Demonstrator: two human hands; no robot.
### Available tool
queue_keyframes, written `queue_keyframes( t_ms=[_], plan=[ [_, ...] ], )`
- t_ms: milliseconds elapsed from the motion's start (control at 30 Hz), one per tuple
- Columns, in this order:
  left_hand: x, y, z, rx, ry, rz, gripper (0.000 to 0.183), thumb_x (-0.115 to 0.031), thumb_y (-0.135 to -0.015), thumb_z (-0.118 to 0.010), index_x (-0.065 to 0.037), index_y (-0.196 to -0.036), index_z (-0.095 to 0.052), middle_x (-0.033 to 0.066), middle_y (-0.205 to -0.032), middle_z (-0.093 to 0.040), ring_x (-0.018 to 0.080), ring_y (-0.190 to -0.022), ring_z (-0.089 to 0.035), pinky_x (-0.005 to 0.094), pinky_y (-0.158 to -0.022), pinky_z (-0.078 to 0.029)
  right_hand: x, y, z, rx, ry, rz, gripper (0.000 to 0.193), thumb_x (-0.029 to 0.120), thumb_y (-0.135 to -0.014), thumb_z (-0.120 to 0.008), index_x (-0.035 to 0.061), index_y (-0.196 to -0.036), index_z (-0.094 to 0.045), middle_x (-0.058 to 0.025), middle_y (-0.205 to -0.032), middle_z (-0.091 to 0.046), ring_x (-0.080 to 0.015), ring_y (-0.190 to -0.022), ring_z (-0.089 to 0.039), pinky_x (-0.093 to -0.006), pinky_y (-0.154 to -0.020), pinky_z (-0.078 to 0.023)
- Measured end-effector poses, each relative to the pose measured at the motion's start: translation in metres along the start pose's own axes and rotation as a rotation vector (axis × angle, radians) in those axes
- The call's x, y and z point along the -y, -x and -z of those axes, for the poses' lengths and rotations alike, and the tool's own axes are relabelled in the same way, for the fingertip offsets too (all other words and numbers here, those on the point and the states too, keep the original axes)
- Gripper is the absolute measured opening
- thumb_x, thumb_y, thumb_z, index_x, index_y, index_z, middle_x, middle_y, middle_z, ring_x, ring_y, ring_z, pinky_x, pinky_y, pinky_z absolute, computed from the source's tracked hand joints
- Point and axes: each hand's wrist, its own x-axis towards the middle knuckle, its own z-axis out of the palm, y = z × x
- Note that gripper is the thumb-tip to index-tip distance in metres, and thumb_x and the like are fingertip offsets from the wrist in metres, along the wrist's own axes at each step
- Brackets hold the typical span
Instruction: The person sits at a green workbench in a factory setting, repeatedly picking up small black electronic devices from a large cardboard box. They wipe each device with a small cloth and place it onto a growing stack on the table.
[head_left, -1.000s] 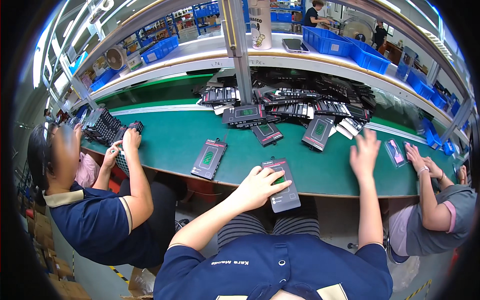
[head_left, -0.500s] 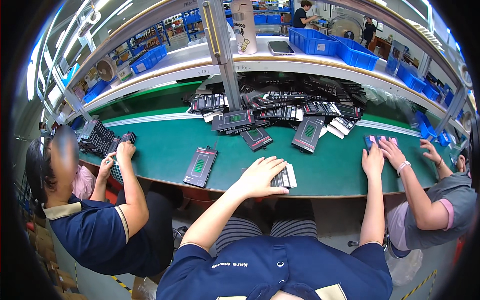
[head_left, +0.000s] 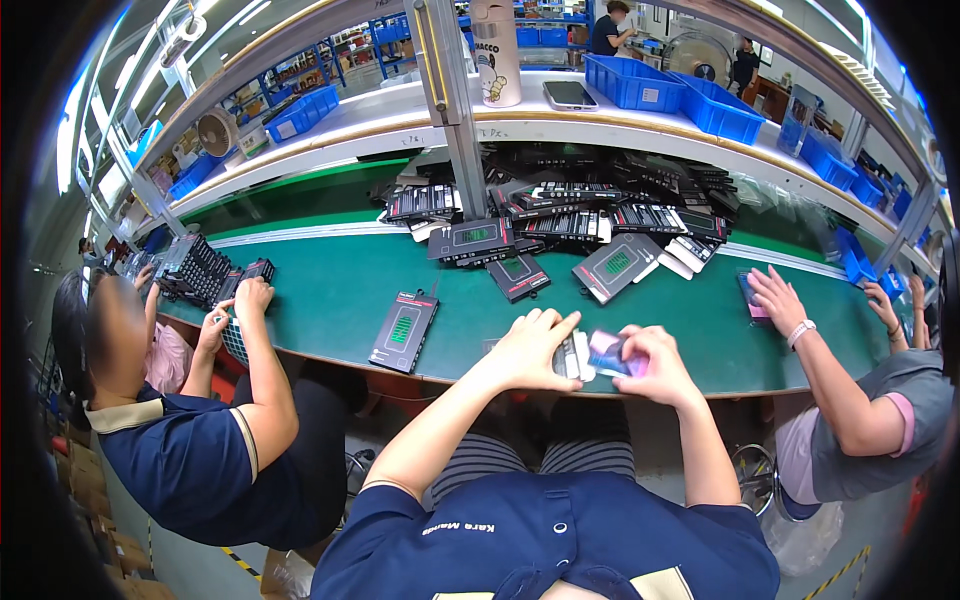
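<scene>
My left hand is wrapped over a flat black-and-white box near the front edge of the table, with most of the box hidden under the fingers. Close by on the right, my right hand grips a small flat pink-and-blue item, smeared by motion, at the end of that box. Left of my hands lies a black box with a green pattern. A similar black box rests slantwise beyond them.
A heap of black boxes covers the far side of the green table. A metal post rises there. Co-workers sit on both sides; the right one's hand rests on a pink-and-blue stack. Blue bins stand on the shelf.
My right hand has come from the pink-and-blue stack to my left hand, bringing a pink-and-blue item. One black box at the front of the heap has turned and shifted slightly left.
</scene>
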Motion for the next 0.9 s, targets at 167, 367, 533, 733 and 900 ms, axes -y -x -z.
queue_keyframes(
  t_ms=[167,367,533,733,900],
  plan=[
    [0.001,0.002,-0.001,0.012,0.095,-0.001,0.092,-0.050,-0.060,-0.085,0.004,-0.126,-0.053,0.0191,-0.123,-0.055,0.0364,-0.117,-0.050,0.0435,-0.103,-0.041,0.007,-0.013,-0.012,0.272,-0.080,0.135,0.039,0.011,-0.069,-0.072,0.0099,-0.107,-0.062,-0.0195,-0.148,-0.048,-0.0353,-0.137,-0.042,-0.0484,-0.120,-0.021],
    [-0.020,-0.004,0.021,-0.124,0.231,0.219,0.085,-0.044,-0.060,-0.085,-0.003,-0.127,-0.052,0.0175,-0.119,-0.062,0.0357,-0.106,-0.063,0.0416,-0.090,-0.051,0.054,-0.016,-0.055,-0.150,-0.506,0.325,0.053,-0.009,-0.088,-0.048,0.0030,-0.139,-0.049,-0.0211,-0.161,-0.026,-0.0314,-0.149,-0.030,-0.0412,-0.119,-0.027],
    [-0.034,-0.007,-0.008,-0.949,0.461,0.105,0.081,-0.028,-0.057,-0.098,-0.008,-0.112,-0.042,0.0127,-0.105,-0.058,0.0213,-0.095,-0.062,0.0337,-0.081,-0.052,0.089,-0.049,-0.048,-0.139,-1.250,-0.143,0.030,0.008,-0.100,-0.049,-0.0082,-0.122,-0.061,-0.0121,-0.120,-0.066,-0.0192,-0.114,-0.060,-0.0327,-0.102,-0.045],
    [-0.027,-0.009,0.000,-0.912,1.346,-0.038,0.013,-0.002,-0.099,-0.059,-0.006,-0.100,-0.046,0.0099,-0.105,-0.063,0.0130,-0.096,-0.061,0.0284,-0.087,-0.051,0.093,-0.056,-0.078,-0.493,-0.646,0.395,0.015,-0.002,-0.097,-0.057,-0.0033,-0.111,-0.063,-0.0107,-0.118,-0.065,-0.0170,-0.106,-0.062,-0.0291,-0.095,-0.048],
    [-0.035,-0.002,0.010,-0.884,1.334,-0.008,0.012,-0.002,-0.098,-0.061,-0.005,-0.101,-0.050,0.0091,-0.102,-0.065,0.0129,-0.098,-0.062,0.0270,-0.088,-0.050,0.090,-0.057,-0.077,-0.414,-1.129,0.162,0.014,0.002,-0.099,-0.060,-0.0009,-0.112,-0.057,-0.0123,-0.115,-0.065,-0.0151,-0.106,-0.062,-0.0298,-0.094,-0.051]
  ],
)
